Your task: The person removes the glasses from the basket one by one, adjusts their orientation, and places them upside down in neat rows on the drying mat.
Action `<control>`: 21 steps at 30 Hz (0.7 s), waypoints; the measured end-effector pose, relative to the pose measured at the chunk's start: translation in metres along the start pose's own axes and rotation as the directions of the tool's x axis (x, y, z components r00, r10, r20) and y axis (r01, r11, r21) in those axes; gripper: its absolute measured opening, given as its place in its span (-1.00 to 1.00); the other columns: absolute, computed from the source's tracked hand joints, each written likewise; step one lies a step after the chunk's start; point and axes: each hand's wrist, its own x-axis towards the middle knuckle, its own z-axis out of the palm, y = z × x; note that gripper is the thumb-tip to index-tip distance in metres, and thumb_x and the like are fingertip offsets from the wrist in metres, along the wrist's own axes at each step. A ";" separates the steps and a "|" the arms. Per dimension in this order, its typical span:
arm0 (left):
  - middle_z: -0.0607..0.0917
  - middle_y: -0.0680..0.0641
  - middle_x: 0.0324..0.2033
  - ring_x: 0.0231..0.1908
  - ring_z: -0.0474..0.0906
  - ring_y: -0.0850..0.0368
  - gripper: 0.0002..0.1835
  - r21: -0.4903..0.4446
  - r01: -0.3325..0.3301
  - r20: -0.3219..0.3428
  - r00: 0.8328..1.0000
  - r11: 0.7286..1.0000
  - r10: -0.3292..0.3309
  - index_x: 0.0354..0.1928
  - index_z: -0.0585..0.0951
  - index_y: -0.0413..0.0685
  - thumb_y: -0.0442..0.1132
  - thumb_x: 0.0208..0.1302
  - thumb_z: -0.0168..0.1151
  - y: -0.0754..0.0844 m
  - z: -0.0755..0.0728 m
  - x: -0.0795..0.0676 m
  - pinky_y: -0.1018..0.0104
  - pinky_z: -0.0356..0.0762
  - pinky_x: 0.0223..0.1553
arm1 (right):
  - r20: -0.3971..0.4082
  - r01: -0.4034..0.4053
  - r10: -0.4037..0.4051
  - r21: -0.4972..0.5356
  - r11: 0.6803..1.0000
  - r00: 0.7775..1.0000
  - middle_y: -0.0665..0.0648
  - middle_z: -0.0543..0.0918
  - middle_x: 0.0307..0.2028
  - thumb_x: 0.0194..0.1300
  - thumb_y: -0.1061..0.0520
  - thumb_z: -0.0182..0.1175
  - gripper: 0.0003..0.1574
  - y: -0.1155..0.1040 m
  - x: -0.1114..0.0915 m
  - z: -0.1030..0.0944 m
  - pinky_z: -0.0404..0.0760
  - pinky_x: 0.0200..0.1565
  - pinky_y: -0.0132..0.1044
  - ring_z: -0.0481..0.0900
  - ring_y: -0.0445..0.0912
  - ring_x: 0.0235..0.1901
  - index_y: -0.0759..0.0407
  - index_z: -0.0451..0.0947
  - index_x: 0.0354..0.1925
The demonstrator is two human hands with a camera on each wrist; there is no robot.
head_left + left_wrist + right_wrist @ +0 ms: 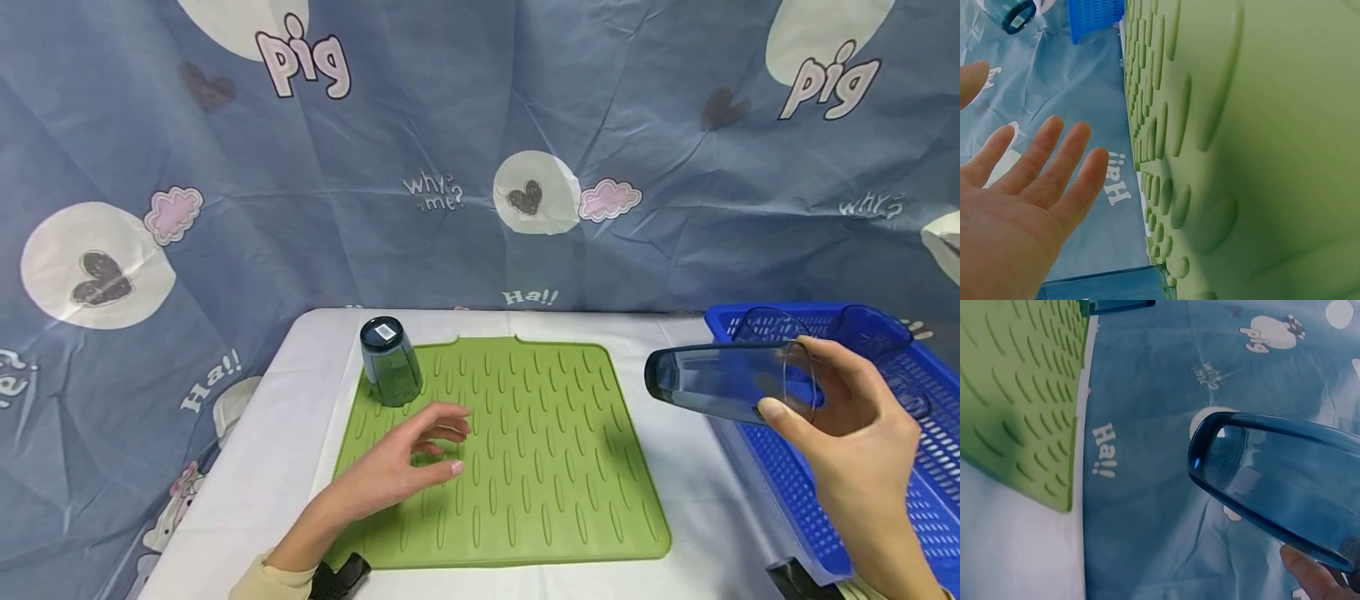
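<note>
Sleeve [272,579] at the lower edge leads us to the left hand [390,467], which hovers over a ridged green mat [540,492], thumb and fingers apart and holding nothing. To the right, we see the right hand [862,433] pinching a blue glass [712,379] by its rim end, thumb on the near side. The glass hangs in the air nearly level, its base pointing toward the mat, its rim end over the edge of a blue basket [795,492].

We judge the glass fairly light, stiff and smooth enough to slip, and likely to chip or break if knocked; we cannot rule out clear plastic. Around the middle of the wall looks to us a steadier hold than the thin rim.

Some fingertips are hidden behind the rim, and the right wrist view cuts off that end. The basket runs out of frame, and we cannot count the see-through glasses [873,333] inside. At the mat's far left corner stands an upside-down glass [392,371], its label too small to read. Printed cloth [450,100] hangs behind.
</note>
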 end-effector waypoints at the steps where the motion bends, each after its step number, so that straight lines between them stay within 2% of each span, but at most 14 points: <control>1: 0.51 -0.14 0.18 0.20 0.43 -0.05 -0.44 0.000 -0.004 0.001 1.000 1.000 0.004 0.33 0.36 0.14 -0.18 0.34 0.29 0.000 0.000 0.001 -0.21 0.35 0.21 | -0.001 -0.007 0.007 0.005 1.000 1.000 0.34 0.50 0.13 -0.09 0.83 0.09 -0.16 0.001 0.000 0.002 0.63 -0.05 -0.36 0.44 0.06 0.19 0.67 0.26 0.24; 7: 0.51 -0.08 0.18 0.21 0.42 -0.12 -0.45 -0.003 -0.005 0.005 1.000 1.000 0.006 0.33 0.37 0.17 -0.18 0.34 0.29 0.002 0.003 0.002 -0.21 0.35 0.21 | -0.003 -0.040 0.040 -0.026 0.999 0.999 0.30 0.54 0.09 -0.09 0.83 0.10 -0.15 0.005 -0.003 0.011 0.63 -0.05 -0.36 0.46 0.03 0.18 0.64 0.28 0.24; 14: 0.52 -0.04 0.14 0.20 0.43 -0.14 -0.47 -0.002 -0.011 -0.013 1.000 1.000 0.010 0.31 0.37 0.21 -0.16 0.35 0.28 0.002 0.004 0.003 -0.19 0.37 0.19 | 0.000 -0.022 0.022 0.097 0.995 1.000 0.37 0.54 0.07 -0.13 0.87 0.05 -0.15 0.013 -0.004 0.015 0.65 -0.07 -0.34 0.47 0.07 0.15 0.72 0.23 0.22; 18: 0.53 -0.06 0.13 0.19 0.44 -0.12 -0.48 -0.013 -0.013 -0.030 0.999 1.000 0.013 0.31 0.38 0.17 -0.20 0.36 0.28 0.003 0.006 0.004 -0.19 0.38 0.19 | -0.024 -0.049 0.049 -0.006 0.999 0.999 0.31 0.56 0.07 -0.11 0.83 0.10 -0.16 0.014 -0.005 0.017 0.64 -0.09 -0.39 0.49 0.03 0.14 0.67 0.28 0.22; 21: 0.53 -0.07 0.14 0.18 0.46 -0.08 -0.47 -0.011 -0.007 -0.046 0.999 1.000 0.006 0.31 0.38 0.15 -0.23 0.34 0.29 0.004 0.008 0.006 -0.17 0.39 0.19 | -0.017 -0.051 0.051 -0.012 0.999 0.999 0.31 0.57 0.07 -0.10 0.83 0.10 -0.17 0.017 -0.005 0.019 0.64 -0.10 -0.40 0.49 0.02 0.14 0.67 0.28 0.22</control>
